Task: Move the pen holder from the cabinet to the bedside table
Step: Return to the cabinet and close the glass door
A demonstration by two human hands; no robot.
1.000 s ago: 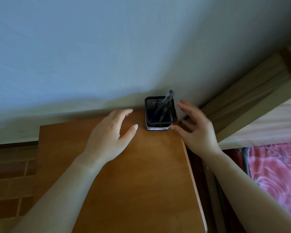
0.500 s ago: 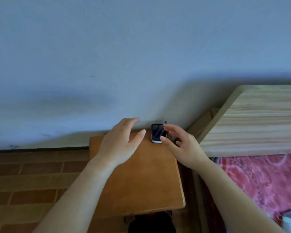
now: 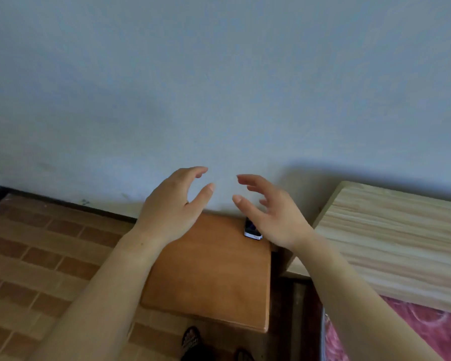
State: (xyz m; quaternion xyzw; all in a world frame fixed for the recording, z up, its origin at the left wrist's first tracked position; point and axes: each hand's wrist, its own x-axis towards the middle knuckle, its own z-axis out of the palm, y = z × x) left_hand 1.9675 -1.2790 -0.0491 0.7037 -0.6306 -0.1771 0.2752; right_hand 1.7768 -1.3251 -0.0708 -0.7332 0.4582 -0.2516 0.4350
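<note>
The black mesh pen holder (image 3: 251,228) with pens in it stands at the far right corner of the brown wooden bedside table (image 3: 208,277), against the wall. My right hand (image 3: 268,212) hovers above it and hides its right half; the fingers are spread and hold nothing. My left hand (image 3: 175,204) is raised over the table's far left edge, fingers curled apart, empty. Both hands are well above the tabletop.
A pale wooden headboard (image 3: 391,241) runs along the right, with a red patterned bedcover (image 3: 414,332) below it. A blue-grey wall (image 3: 219,87) fills the top. Brick-pattern floor (image 3: 37,261) lies to the left. My sandalled feet (image 3: 193,342) show below the table.
The view has pulled back and up, so the table and pen holder look smaller. Both hands have lifted away from the pen holder, which stays on the table.
</note>
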